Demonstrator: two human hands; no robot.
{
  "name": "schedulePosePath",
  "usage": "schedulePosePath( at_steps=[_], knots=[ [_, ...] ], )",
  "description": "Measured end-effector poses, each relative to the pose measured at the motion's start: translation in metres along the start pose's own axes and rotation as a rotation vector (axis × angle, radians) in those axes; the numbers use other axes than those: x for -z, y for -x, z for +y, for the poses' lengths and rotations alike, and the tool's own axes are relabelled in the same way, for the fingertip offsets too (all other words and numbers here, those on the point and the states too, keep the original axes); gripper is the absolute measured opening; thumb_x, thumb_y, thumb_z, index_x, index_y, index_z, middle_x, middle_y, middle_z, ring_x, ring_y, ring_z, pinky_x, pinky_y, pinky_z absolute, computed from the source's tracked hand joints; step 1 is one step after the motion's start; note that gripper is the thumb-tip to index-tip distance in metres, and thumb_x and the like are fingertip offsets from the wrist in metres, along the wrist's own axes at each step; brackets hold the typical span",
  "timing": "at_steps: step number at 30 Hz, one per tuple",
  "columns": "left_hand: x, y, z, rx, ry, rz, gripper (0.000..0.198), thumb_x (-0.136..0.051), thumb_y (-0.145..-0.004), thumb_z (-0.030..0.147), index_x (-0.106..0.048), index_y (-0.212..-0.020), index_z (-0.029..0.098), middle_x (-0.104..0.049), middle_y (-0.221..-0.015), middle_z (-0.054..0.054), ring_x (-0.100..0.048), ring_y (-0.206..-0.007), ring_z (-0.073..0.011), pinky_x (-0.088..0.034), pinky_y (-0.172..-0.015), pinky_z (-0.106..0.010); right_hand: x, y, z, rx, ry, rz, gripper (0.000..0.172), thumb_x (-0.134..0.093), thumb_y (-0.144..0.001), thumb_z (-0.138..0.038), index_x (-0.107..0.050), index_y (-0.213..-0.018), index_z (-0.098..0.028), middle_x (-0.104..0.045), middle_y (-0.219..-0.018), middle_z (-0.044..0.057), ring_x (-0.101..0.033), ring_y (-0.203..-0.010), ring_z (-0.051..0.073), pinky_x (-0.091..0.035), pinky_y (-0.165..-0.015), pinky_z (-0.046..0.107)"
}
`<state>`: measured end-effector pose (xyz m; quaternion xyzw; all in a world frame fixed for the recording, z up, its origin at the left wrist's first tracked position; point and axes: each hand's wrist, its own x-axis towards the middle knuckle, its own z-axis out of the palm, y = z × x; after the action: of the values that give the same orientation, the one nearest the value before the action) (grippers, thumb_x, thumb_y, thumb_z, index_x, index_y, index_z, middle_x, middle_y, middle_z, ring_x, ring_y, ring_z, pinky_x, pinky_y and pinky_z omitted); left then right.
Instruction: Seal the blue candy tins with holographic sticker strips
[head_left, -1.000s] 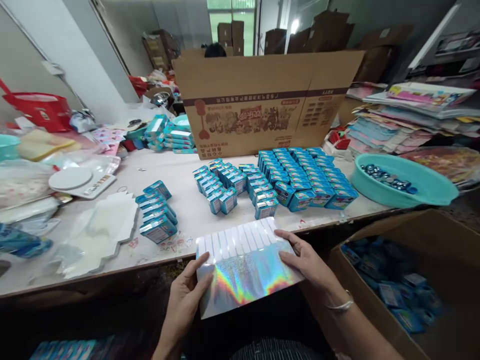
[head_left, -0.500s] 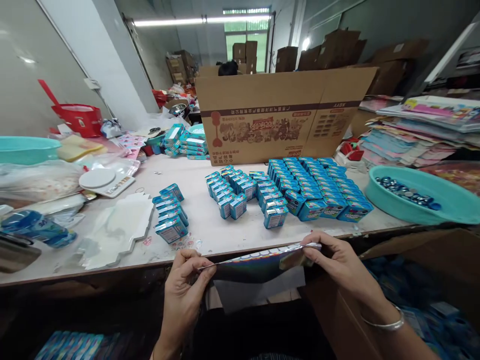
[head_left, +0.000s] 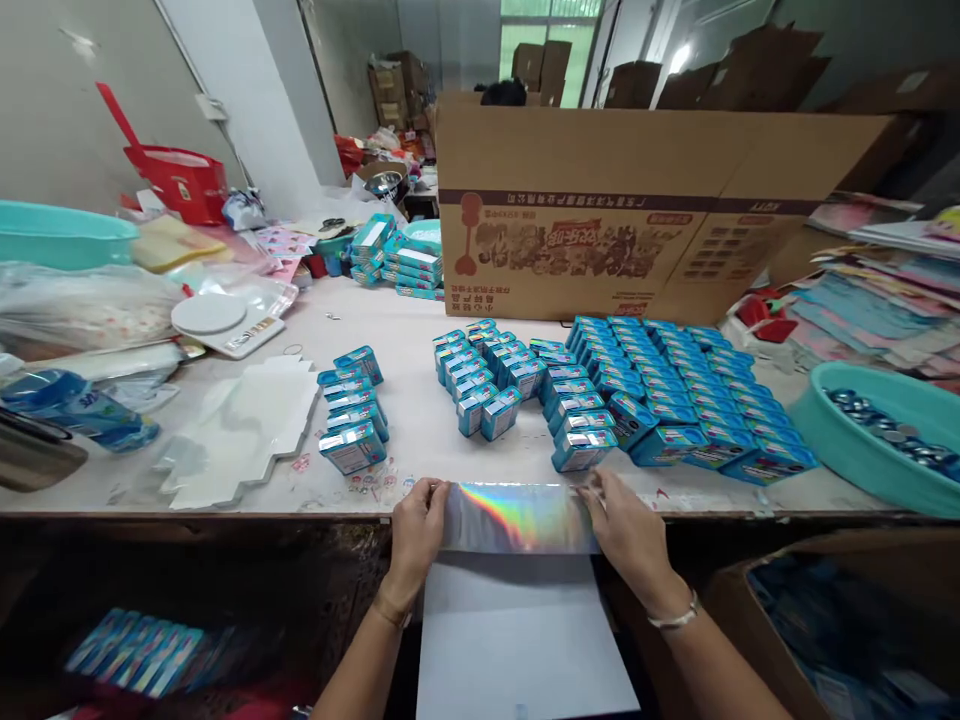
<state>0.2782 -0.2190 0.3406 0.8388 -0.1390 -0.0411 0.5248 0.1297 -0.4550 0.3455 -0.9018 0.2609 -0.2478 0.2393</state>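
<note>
Between my two hands stretches a shiny holographic sheet [head_left: 517, 518] with a rainbow streak across it, at the table's front edge. My left hand [head_left: 420, 515] pinches its left end and my right hand [head_left: 619, 520] pinches its right end. Below the shiny strip hangs a plain white sheet [head_left: 517, 630]; whether the two are one piece I cannot tell. Just beyond my hands stand small blue boxes [head_left: 352, 447] at the left, a cluster of blue boxes [head_left: 499, 412] in the middle, and many rows of blue boxes [head_left: 675, 400] at the right.
A large cardboard box [head_left: 622, 150] stands behind the rows. On the left lie white flat cards [head_left: 247, 420], a scale [head_left: 225, 322] and a blue packet [head_left: 82, 405]. A turquoise basin [head_left: 832, 450] with shiny round pieces sits right. An open carton [head_left: 739, 610] is below the table.
Both hands have drawn closer together and the shiny sheet now tilts to show its face. More of the white sheet below is visible. The view has shifted left and down.
</note>
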Motion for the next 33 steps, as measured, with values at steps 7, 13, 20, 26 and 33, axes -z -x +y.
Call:
schedulePosePath(
  at_steps=[7, 13, 20, 26, 33],
  knots=[
    [-0.006, 0.003, 0.011, -0.055, 0.026, -0.071, 0.028, -0.051, -0.088, 0.045, -0.065, -0.08, 0.023, -0.069, -0.07, -0.002, -0.062, -0.064, -0.0181, -0.045, -0.064, -0.027, -0.042, 0.002, -0.078, 0.351, -0.093, -0.295, 0.027, -0.054, -0.096, -0.028, -0.059, -0.12, -0.019, -0.069, -0.112, 0.013, -0.061, -0.104, 0.028, -0.048, -0.091, 0.044],
    [-0.007, -0.013, -0.001, 0.109, 0.323, -0.162, 0.039, -0.061, -0.079, 0.058, -0.063, -0.075, 0.019, -0.064, -0.065, -0.001, -0.059, -0.063, -0.0161, -0.047, -0.062, -0.026, -0.067, -0.039, -0.065, 0.425, -0.191, -0.519, 0.014, -0.047, -0.099, -0.02, -0.061, -0.101, -0.019, -0.072, -0.097, 0.007, -0.064, -0.09, 0.022, -0.047, -0.081, 0.034],
    [-0.024, -0.02, -0.001, 0.374, 0.638, -0.388, 0.056, -0.07, -0.069, 0.07, -0.06, -0.062, 0.015, -0.057, -0.057, 0.001, -0.047, -0.052, -0.0105, -0.041, -0.051, -0.023, -0.067, -0.048, -0.061, 0.685, -0.016, -0.437, 0.028, -0.047, -0.099, -0.019, -0.061, -0.123, -0.018, -0.07, -0.1, 0.01, -0.062, -0.09, 0.022, -0.047, -0.077, 0.034],
    [-0.03, -0.02, 0.004, 0.341, 0.577, -0.415, 0.052, -0.06, -0.077, 0.067, -0.052, -0.061, 0.018, -0.051, -0.056, 0.002, -0.046, -0.052, -0.0124, -0.041, -0.051, -0.025, -0.08, -0.036, -0.059, 0.829, 0.012, -0.109, 0.03, -0.05, -0.099, -0.019, -0.06, -0.128, -0.015, -0.071, -0.099, 0.012, -0.061, -0.086, 0.022, -0.048, -0.072, 0.035],
    [-0.034, -0.021, 0.007, 0.34, 0.514, -0.378, 0.054, -0.06, -0.073, 0.07, -0.045, -0.056, 0.02, -0.045, -0.053, 0.003, -0.04, -0.051, -0.011, -0.036, -0.05, -0.024, -0.072, -0.034, -0.053, 0.89, 0.006, -0.028, 0.03, -0.051, -0.098, -0.017, -0.062, -0.125, -0.013, -0.073, -0.103, 0.012, -0.064, -0.086, 0.022, -0.051, -0.074, 0.036]
  ],
)
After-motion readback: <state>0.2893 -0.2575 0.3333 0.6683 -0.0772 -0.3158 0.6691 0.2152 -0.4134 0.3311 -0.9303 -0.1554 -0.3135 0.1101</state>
